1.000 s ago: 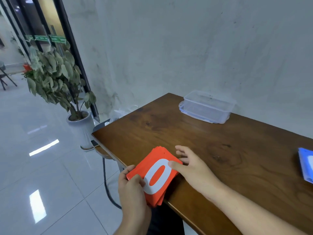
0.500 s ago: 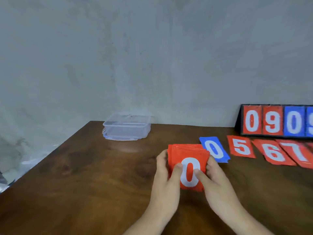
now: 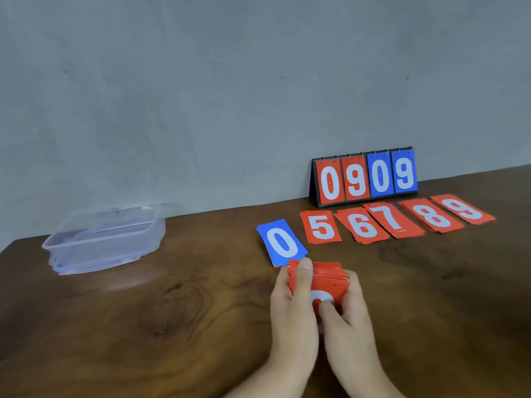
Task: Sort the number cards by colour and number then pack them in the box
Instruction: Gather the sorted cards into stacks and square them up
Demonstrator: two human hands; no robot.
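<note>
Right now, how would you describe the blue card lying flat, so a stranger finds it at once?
Find the flip scoreboard standing against the wall; loose cards lie in a row before it. At the row's left end, beside the red 5 card, lies the blue 0 card: the only blue one lying flat.

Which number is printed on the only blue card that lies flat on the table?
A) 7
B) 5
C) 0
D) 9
C: the blue card lying flat on the table, just beyond the red stack gripped by the left hand and right hand, bears a white 0; the 5 card, 7 card and 9 card to its right are red.
</note>
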